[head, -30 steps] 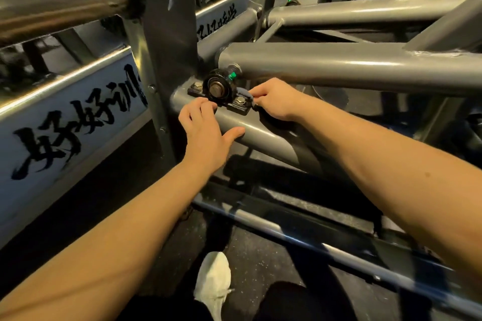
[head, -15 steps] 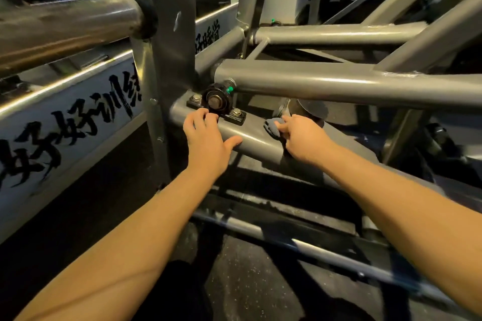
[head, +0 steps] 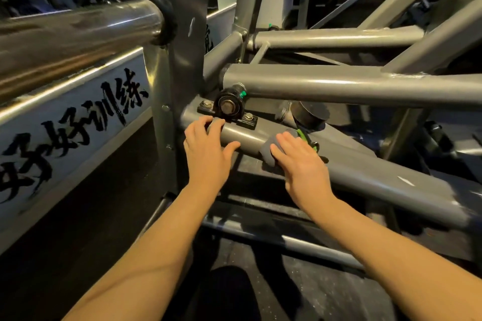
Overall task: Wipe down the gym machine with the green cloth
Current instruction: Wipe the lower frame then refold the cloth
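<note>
The gym machine is a frame of grey steel tubes. Its sloping lower tube (head: 370, 172) runs down to the right across the middle of the head view. The cloth (head: 266, 150) lies on that tube; it looks grey here, with a green edge showing beyond my fingers. My right hand (head: 300, 164) presses it flat with straight fingers. My left hand (head: 206, 148) rests on the same tube further left, its fingertips just below the black bearing block (head: 228, 108), holding nothing.
A thick grey cross tube (head: 339, 83) passes just above my hands. A grey upright post (head: 182, 47) and a chrome bar (head: 78, 31) stand at the left, above a white panel with black brush characters (head: 65, 133). The dark speckled floor (head: 326, 289) lies below.
My right hand has slid with the cloth from the bearing block down and to the right along the sloping tube, and now lies flat. My left hand has stayed by the bearing.
</note>
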